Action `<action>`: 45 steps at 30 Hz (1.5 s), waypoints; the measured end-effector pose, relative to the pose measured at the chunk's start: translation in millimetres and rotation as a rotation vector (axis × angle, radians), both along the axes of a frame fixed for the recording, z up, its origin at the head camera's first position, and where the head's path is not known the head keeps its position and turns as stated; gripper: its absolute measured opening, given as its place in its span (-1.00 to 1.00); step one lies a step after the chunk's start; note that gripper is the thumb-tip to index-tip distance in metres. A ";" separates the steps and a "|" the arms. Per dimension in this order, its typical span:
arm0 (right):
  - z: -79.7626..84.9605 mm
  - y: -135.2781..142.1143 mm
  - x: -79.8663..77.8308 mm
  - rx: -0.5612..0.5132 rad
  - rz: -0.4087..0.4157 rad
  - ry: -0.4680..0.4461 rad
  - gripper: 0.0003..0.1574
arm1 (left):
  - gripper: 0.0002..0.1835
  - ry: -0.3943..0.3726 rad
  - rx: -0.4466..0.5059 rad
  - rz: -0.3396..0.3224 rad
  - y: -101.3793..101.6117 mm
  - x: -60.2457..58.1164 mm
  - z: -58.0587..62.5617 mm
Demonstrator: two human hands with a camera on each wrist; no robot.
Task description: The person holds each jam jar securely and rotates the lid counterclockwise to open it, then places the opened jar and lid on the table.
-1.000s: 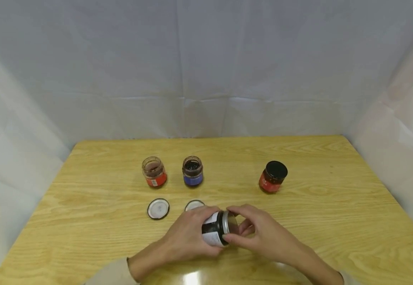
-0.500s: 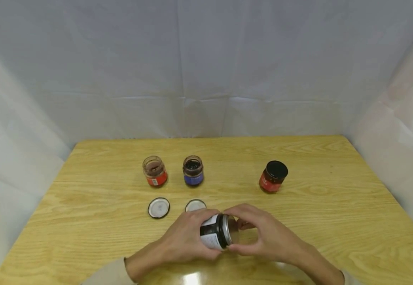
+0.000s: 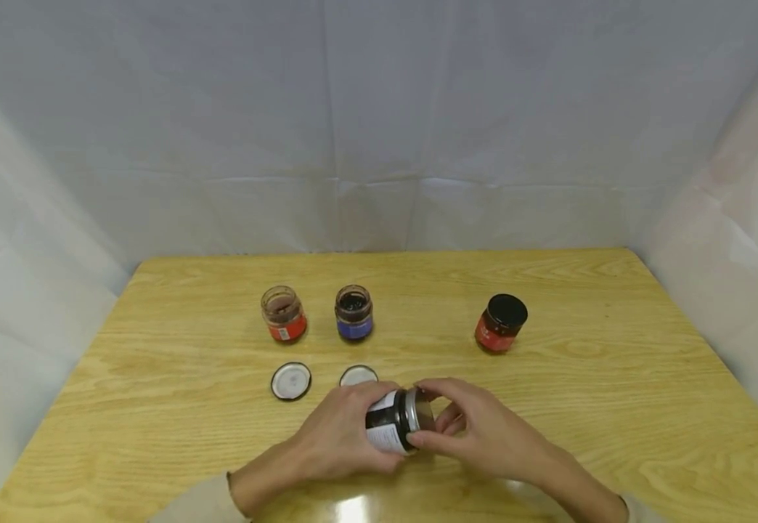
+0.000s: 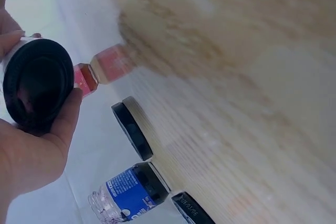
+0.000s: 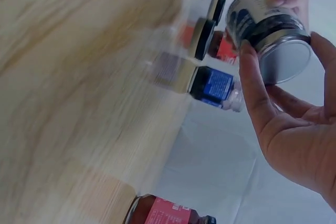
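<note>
Tilted on its side above the table, a dark jar (image 3: 388,423) with white labels lies in the grip of my left hand (image 3: 338,434). Its black round base (image 4: 38,83) faces the left wrist camera. At the jar's right end, my right hand (image 3: 493,436) pinches the silver lid (image 5: 286,61) by its rim between thumb and fingers. The lid sits on the jar's mouth; whether it is loose I cannot tell. Just beyond my left hand lies an upturned lid (image 3: 358,375), partly hidden by that hand.
An uncovered jar with a red label (image 3: 287,325) and one with a blue label (image 3: 354,323) stand behind, to the left. Another upturned lid (image 3: 290,381) lies in front of the red one. A black-lidded red jar (image 3: 500,324) stands farther right on the wooden table (image 3: 588,349).
My right fingers spread around the silver lid half a second ago and have since drawn in on it, the thumb shifting upward. My left hand keeps its hold on the jar, almost still.
</note>
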State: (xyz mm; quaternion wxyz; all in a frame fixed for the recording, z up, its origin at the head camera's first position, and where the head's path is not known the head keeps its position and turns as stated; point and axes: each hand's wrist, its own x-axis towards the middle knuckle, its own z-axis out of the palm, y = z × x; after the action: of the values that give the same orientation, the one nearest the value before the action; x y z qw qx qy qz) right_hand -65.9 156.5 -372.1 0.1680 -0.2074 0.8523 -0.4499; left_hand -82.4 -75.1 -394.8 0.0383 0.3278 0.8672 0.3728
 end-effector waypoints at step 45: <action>-0.2 6.9 -0.3 -0.013 0.227 0.315 -0.24 | -0.41 -0.078 -0.001 -0.028 -4.4 4.0 -0.1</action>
State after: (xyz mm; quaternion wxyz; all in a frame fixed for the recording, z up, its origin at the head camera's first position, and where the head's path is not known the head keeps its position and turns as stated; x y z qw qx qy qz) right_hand -66.2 163.4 -372.3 0.0809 -0.3711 0.8361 -0.3958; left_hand -78.4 -79.5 -394.9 0.0775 0.3253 0.8605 0.3843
